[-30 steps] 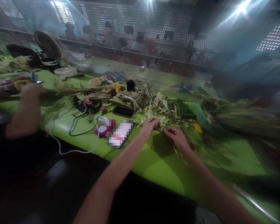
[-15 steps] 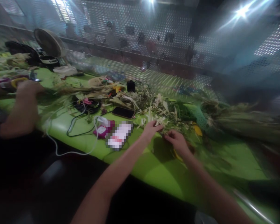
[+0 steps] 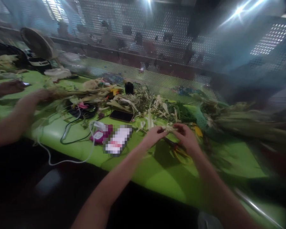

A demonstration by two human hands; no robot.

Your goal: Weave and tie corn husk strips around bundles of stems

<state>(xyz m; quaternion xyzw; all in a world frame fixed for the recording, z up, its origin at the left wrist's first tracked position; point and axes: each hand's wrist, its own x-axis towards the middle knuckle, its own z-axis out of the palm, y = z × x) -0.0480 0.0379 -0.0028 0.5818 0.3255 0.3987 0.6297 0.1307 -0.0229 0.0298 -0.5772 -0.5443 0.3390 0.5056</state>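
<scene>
Both hands meet over the green table (image 3: 143, 171) at a small bunch of pale plant material (image 3: 169, 127). My left hand (image 3: 154, 134) has its fingers closed on the bunch's left side. My right hand (image 3: 184, 133) pinches its right side from above. Scissors with yellow handles (image 3: 182, 156) lie on the table just under my right hand, partly covered by it. A heap of pale leaves and trimmings (image 3: 145, 100) spreads behind my hands. Fine detail between the fingertips is blurred.
A dark phone (image 3: 121, 115), a pixelated bright device (image 3: 118, 140) and a magenta pack (image 3: 101, 135) with a white cable lie left. Another person's arms (image 3: 14, 119) reach in at far left. Long stalks (image 3: 248, 122) lie right; a fan (image 3: 37, 43) stands back left.
My right hand has moved up and closed on the bunch beside my left hand, uncovering more of the scissors. The view has shifted, and the other person's hands have moved apart.
</scene>
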